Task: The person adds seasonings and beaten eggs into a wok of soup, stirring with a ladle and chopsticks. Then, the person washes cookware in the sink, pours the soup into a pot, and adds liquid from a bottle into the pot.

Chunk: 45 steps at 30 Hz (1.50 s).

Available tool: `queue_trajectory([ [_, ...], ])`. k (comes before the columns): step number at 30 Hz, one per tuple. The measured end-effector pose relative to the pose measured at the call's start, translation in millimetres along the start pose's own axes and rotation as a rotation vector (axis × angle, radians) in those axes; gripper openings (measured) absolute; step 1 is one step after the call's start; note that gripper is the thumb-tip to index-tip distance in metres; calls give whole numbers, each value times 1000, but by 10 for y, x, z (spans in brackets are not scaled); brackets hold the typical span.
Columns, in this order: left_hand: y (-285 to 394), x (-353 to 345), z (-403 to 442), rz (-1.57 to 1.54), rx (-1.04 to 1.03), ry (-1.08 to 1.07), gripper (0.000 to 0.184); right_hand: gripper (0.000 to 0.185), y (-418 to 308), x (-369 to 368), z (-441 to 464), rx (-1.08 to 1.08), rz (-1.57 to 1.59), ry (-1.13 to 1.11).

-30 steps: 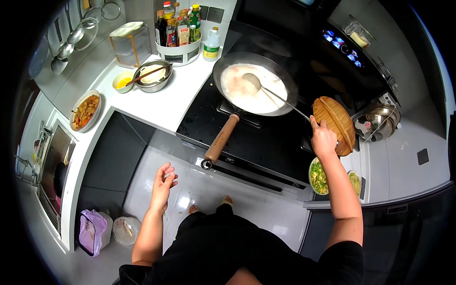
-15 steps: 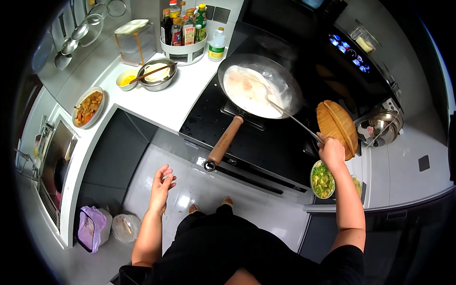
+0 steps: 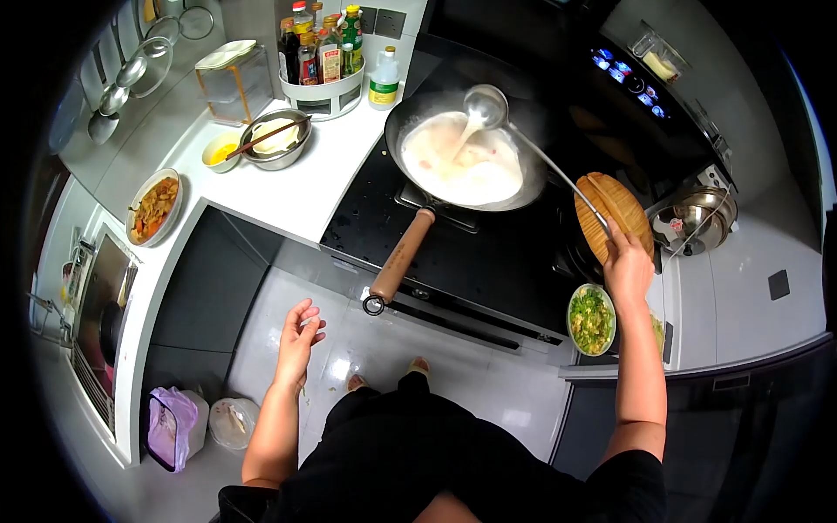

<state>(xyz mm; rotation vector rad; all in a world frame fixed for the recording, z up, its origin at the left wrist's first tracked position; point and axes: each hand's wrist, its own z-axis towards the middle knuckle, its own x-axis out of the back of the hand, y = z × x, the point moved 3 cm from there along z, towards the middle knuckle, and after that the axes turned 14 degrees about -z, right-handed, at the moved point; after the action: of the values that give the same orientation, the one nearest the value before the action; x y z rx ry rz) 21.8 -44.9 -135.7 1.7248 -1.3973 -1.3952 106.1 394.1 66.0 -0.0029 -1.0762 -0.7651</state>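
Right grip (image 3: 629, 264) clasped the ladle (image 3: 490, 103), its long axis slanting toward the frame's upper left and over the wok (image 3: 427, 106). Left grip (image 3: 300, 340) hung loose, empty, lower left.

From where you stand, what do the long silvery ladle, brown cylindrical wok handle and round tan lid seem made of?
Silvery ladle: probably polished steel, from its metallic shine.
Wok handle: apparently smooth wood, by its warm brown colour, though plastic is possible.
Round lid: likely varnished wood, with streaked grain.
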Motion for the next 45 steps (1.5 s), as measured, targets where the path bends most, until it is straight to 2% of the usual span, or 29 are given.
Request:
queue_trajectory([
  [3,17,-28,8,7,-1,-4,41,36,-2,-30,4,30,-102,77],
  [7,21,-38,19,14,-2,-6,41,37,-83,-29,-2,86,-158,54],
  [10,-4,-34,36,5,5,-12,42,38,-154,-189,-36,154,-110,-6],
  [15,4,-5,40,3,-7,-12,42,34,-223,-171,-37,138,-25,-124],
  [17,-5,11,36,-1,-7,-9,42,34,-169,-146,-33,96,48,-109],
  [19,-6,13,27,18,1,0,42,34,-131,-81,-12,40,72,-174],
  [22,-24,0,24,10,16,10,42,33,-39,-23,-11,-64,273,-260],
  [29,-50,-51,81,18,26,-17,41,30,223,-236,-119,-44,452,-383],
  [31,-68,-49,95,10,31,-26,40,29,218,-201,-167,-104,693,-611],
  [38,-69,-40,122,19,66,-33,40,28,436,487,-227,-55,797,-790],
  [42,-70,26,154,24,87,-3,39,30,628,887,-238,-93,800,-777],
  [45,-56,158,202,23,58,39,40,32,811,1127,-236,-11,784,-705],
])
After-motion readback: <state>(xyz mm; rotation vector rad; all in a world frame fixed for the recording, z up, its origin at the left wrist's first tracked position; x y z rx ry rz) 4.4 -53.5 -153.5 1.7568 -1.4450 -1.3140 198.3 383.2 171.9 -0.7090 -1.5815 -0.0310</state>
